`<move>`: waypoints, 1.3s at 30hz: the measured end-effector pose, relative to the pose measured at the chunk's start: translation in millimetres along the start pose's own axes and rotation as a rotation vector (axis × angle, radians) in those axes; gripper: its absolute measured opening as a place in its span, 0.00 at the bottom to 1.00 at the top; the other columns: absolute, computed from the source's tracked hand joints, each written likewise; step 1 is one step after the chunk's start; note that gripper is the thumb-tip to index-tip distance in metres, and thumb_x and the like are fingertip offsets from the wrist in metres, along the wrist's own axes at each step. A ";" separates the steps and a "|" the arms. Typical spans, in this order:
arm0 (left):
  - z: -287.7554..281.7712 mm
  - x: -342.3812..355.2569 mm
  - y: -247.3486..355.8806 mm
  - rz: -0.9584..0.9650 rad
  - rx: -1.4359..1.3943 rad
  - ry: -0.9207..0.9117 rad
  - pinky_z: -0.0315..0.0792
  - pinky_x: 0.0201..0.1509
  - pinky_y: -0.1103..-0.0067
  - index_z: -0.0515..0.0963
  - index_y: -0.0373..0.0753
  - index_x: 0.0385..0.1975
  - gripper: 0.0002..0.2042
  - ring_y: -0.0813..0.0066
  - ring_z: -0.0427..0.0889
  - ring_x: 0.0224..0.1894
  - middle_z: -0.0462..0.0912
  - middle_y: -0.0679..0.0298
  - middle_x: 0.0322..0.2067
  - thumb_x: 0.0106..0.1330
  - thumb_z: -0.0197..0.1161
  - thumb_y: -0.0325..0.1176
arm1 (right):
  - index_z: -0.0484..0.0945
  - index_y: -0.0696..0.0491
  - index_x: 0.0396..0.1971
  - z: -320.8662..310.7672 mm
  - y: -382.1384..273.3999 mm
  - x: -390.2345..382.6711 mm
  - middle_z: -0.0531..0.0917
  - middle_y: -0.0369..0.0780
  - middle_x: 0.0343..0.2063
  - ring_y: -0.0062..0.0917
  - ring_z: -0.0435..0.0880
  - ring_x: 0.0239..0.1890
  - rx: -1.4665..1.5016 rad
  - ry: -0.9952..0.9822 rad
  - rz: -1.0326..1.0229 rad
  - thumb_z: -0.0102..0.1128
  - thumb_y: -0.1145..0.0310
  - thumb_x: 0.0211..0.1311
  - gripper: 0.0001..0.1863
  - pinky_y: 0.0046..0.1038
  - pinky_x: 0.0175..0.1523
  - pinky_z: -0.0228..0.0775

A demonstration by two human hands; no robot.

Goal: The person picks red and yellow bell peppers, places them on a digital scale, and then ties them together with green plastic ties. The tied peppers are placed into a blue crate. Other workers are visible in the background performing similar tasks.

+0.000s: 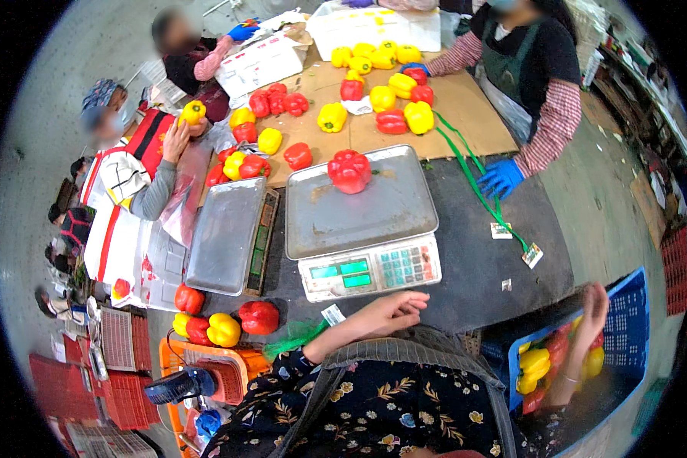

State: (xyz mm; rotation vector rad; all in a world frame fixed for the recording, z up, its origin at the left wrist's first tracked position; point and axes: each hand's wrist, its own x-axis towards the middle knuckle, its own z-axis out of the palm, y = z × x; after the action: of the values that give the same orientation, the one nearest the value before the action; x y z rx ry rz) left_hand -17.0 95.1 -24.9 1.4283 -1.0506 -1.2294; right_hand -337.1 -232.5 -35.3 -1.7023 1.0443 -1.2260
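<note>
My left hand [395, 311] hovers at the near edge of the table, in front of the weighing scale [337, 276], fingers loosely bent with nothing in them. A single red bell pepper [349, 172] rests on the scale's metal pan [404, 206]. At the right, my right hand [590, 314] is raised over a blue crate [627, 324], fingers upward and slightly blurred; it looks bare. Inside that crate lie red peppers and a yellow bell pepper [534, 365]. Beside my left forearm is a green net bag [294, 340] with a white tag.
A second scale [223, 237] stands left of mine, with several peppers [259, 317] near it. More red and yellow peppers cover the cardboard [320, 153] beyond. Green netting [466, 156] lies near a blue-gloved co-worker's hand [501, 179]. Another person at left holds a yellow pepper [193, 112].
</note>
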 end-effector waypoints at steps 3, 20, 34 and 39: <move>-4.0 -8.8 -6.2 0.028 0.068 0.036 0.70 0.52 0.77 0.63 0.41 0.59 0.21 0.73 0.75 0.50 0.74 0.57 0.52 0.67 0.56 0.34 | 0.76 0.55 0.44 104.0 -55.5 -10.8 0.79 0.34 0.36 0.16 0.76 0.37 0.121 -0.307 0.038 0.54 0.70 0.65 0.10 0.18 0.42 0.69; -4.9 -160.4 -72.0 -0.620 0.746 0.812 0.73 0.45 0.66 0.73 0.46 0.45 0.21 0.54 0.77 0.44 0.76 0.58 0.38 0.49 0.68 0.38 | 0.79 0.58 0.36 252.1 -80.2 -101.1 0.84 0.40 0.28 0.19 0.82 0.28 0.176 -1.127 -0.067 0.57 0.73 0.59 0.07 0.21 0.35 0.72; -28.6 -68.2 10.1 0.019 -0.094 0.659 0.68 0.37 0.86 0.76 0.37 0.35 0.04 0.86 0.72 0.34 0.76 0.70 0.31 0.63 0.59 0.28 | 0.77 0.55 0.46 245.0 -100.4 -85.7 0.82 0.38 0.37 0.19 0.80 0.37 0.269 -1.345 -0.009 0.67 0.68 0.52 0.20 0.21 0.42 0.72; -16.5 -5.6 21.6 0.206 0.108 0.398 0.69 0.43 0.82 0.76 0.38 0.37 0.05 0.79 0.75 0.40 0.76 0.65 0.39 0.63 0.60 0.28 | 0.65 0.54 0.57 248.0 -81.1 -97.1 0.76 0.40 0.47 0.25 0.74 0.50 0.261 -1.536 -0.081 0.69 0.63 0.51 0.34 0.29 0.56 0.66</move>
State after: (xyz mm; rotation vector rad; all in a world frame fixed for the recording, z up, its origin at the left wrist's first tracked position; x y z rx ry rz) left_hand -1.9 98.5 -1.9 1.5257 -0.9665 -0.7123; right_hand -103.0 -82.7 -50.5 -1.7900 -0.1342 0.1335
